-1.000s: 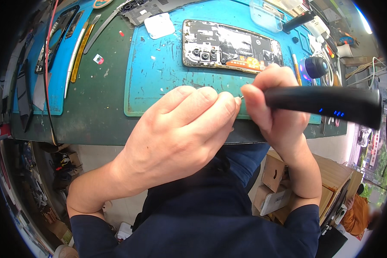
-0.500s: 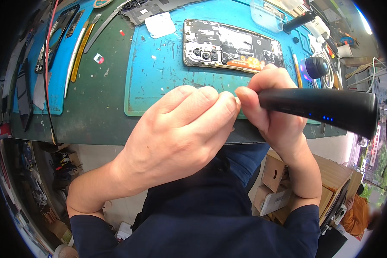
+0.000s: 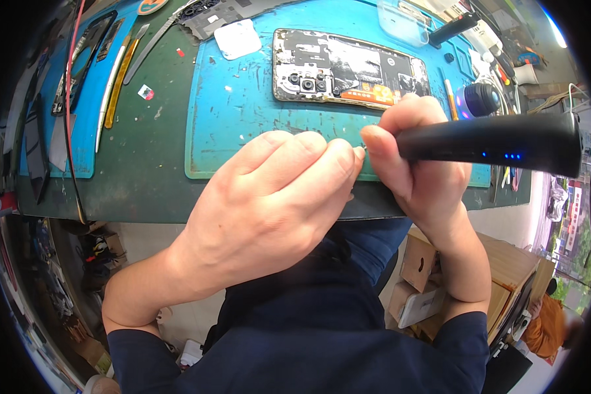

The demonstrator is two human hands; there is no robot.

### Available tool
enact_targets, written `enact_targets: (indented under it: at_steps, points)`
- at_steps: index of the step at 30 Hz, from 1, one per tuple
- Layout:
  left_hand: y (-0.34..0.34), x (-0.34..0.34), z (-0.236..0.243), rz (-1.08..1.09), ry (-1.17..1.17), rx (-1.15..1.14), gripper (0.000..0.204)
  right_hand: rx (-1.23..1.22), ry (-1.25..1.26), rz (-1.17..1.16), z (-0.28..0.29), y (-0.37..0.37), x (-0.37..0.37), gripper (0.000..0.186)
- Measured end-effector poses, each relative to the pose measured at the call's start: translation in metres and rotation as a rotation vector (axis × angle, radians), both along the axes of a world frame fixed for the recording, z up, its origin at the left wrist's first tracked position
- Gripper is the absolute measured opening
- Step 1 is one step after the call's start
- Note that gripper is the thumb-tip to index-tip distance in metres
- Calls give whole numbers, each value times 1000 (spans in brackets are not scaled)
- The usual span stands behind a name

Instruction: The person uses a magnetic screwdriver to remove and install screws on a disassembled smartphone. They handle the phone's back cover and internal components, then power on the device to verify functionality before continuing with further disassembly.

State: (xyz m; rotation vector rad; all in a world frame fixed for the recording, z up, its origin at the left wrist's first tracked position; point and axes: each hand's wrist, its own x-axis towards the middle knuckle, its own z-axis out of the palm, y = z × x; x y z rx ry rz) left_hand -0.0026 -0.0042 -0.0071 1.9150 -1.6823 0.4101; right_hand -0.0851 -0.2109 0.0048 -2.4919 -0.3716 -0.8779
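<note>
My right hand grips a thick black cordless tool with small blue lights; its front end is pointed left, toward my left hand. The fingers of my left hand are closed in a pinch at that end, on something too small and hidden to make out. Just beyond my hands an opened phone lies on a blue repair mat, with its camera block at left and black battery with an orange strip showing.
A white square pad, clear plastic box, black cylinder with purple glow and cables surround the phone. At left lie pry tools and phone parts on the green bench. A person in orange is at lower right.
The back of the black tool swung slightly down, then back up, while its front stayed at my fingertips. My hands have barely moved; the bench view shifted slightly.
</note>
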Motion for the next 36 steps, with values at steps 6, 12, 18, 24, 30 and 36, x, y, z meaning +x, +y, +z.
enact_targets:
  at_steps: [6, 12, 18, 24, 30, 36]
  points:
    - [-1, 1, 0, 1, -21, 9, 40, 290, 171, -98, 7, 1, -7, 19]
    - [-1, 1, 4, 12, -15, 30, 38, 687, 313, -242, 14, 0, -19, 21]
    - [1, 1, 7, -7, -17, 65, 37, 427, 158, -127, 2, -2, -20, 20]
    - [2, 4, 9, -9, -45, 55, 32, 208, 315, -12, 16, -3, -16, 22]
    - [4, 2, 3, -27, -2, 54, 33, 151, 257, 53, 12, 1, -10, 23]
    - [3, 2, -1, -21, 14, 14, 34, 175, 332, 44, 16, -1, -11, 25]
